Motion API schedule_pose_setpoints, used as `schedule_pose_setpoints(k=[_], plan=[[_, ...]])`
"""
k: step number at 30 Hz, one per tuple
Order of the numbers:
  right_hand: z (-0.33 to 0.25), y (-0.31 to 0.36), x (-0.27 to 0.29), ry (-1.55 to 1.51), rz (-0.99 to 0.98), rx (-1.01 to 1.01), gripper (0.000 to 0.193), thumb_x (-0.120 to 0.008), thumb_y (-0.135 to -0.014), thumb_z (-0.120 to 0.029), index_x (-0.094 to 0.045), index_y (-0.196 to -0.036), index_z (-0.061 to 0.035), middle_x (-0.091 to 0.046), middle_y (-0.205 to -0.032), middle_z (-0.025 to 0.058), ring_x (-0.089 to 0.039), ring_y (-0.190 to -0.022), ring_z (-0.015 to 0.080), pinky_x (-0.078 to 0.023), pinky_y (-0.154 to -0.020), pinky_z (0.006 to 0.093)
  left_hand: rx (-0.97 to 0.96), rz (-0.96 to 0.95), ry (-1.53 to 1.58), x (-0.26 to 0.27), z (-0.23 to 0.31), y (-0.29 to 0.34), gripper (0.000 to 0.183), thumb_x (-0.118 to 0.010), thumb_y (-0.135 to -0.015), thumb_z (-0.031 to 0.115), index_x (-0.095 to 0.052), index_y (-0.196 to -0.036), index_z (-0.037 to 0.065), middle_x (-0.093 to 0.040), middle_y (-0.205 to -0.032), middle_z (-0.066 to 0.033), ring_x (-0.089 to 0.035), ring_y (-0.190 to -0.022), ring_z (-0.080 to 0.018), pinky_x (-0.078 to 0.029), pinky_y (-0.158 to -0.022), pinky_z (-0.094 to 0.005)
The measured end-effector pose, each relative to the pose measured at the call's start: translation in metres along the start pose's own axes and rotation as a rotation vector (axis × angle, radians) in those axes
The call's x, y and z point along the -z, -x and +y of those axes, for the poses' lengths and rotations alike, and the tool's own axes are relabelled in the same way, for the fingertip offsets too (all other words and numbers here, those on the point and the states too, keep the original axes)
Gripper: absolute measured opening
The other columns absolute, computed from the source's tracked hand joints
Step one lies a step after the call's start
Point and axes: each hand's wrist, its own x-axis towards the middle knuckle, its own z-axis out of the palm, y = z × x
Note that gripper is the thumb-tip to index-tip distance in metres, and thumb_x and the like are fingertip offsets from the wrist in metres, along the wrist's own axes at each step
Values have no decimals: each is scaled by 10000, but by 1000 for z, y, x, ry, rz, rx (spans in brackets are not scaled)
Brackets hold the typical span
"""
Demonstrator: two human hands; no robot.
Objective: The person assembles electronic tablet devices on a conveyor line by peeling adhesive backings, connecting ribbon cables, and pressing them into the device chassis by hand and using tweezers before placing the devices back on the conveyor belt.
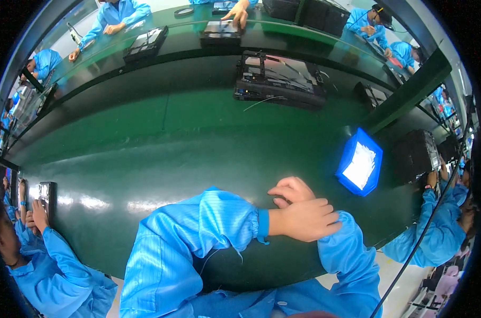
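Head view: left hand (pixel 310 220) crosses over right hand (pixel 294 189), presumably to reach the right sleeve (pixel 347 241), whose edge lies at its fingertips, toward 4 o'clock; whether they pinch cloth, cannot tell. Right fingers loosely curled, parted, nothing seen between. Bin (pixel 348 152) at 2 o'clock, apart from both, probably sited for easy reach.

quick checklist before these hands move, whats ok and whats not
1. Hands uncrossed: not ok, the left hand lies over the right one.
2. Right palm free: cannot tell, it is hidden.
3. Blue tray holding white pieces: ok.
4. Black device resting on the table: ok.
5. Thin pale strip tucked in: not ok, it sticks out past the device's near edge.
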Motion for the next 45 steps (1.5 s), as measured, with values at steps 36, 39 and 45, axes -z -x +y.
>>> schedule_pose_setpoints(k=[36, 39, 45], plan=[[1, -1, 1, 20, -14, 17, 275, -705, -728, -83, -682, -1001, -60, -590, -974, 99, -587, -877, 288, -482, -745, 374, 15, -5, 15, 2, 1, -3, 247, -604, -777, 218, -618, -972, 67, -571, -794, -48, -583, -745, -210, -440, -678, -340], [0, -2, 1, 31, -17, 22, 268, -697, -738, -95, -682, -1002, -54, -589, -974, 101, -588, -876, 283, -479, -759, 377, 9, -5, 9, 3, 1, -2, 254, -601, -783, 220, -620, -986, 67, -572, -800, -49, -581, -745, -209, -442, -679, -340], [-6, -2, 2, 6, -12, 13, 253, -690, -748, -99, -683, -997, -58, -588, -969, 110, -588, -873, 281, -479, -750, 380, 19, -16, 20, 3, 3, -1, 267, -604, -786, 214, -619, -1006, 64, -578, -818, -55, -582, -764, -211, -439, -695, -343]])
